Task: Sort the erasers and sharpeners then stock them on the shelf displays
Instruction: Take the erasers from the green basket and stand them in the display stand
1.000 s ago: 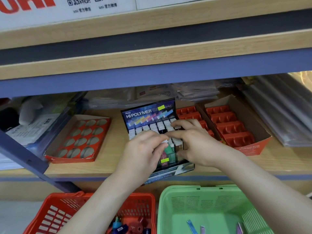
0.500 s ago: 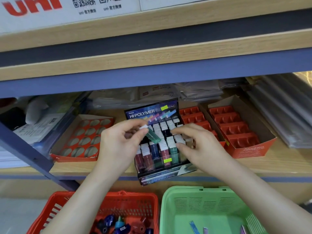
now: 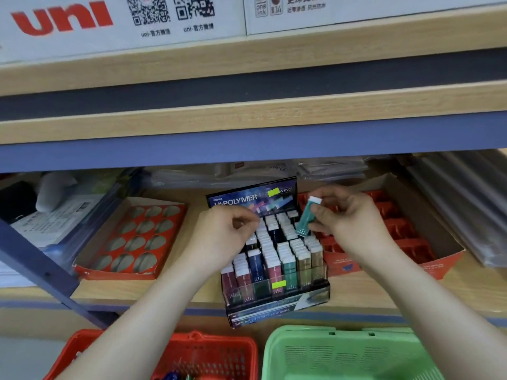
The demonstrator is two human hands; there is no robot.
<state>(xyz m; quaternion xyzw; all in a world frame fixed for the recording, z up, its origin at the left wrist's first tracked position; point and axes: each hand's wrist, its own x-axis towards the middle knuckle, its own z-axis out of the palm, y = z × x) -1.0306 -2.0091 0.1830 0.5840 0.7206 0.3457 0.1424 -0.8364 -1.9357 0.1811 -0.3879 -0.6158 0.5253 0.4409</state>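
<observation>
Head: right hand [image 3: 349, 219] pinches green eraser [image 3: 305, 218] between fingertips, tilted; left hand [image 3: 220, 235] curled, empty.

— What sort of place is this?
— A stationery shop, by the look of it. The wooden shelf [image 3: 164, 294] carries a Pentel Hi-Polymer display box [image 3: 274, 308] packed with rows of erasers [image 3: 288, 259].
— Anything else?
— A "uni" brand sign [image 3: 63, 19] with QR codes [image 3: 149, 9] above, red cardboard display trays [image 3: 115, 272] alongside, and a red basket [image 3: 208, 341] and a green basket [image 3: 343, 357] below.
</observation>
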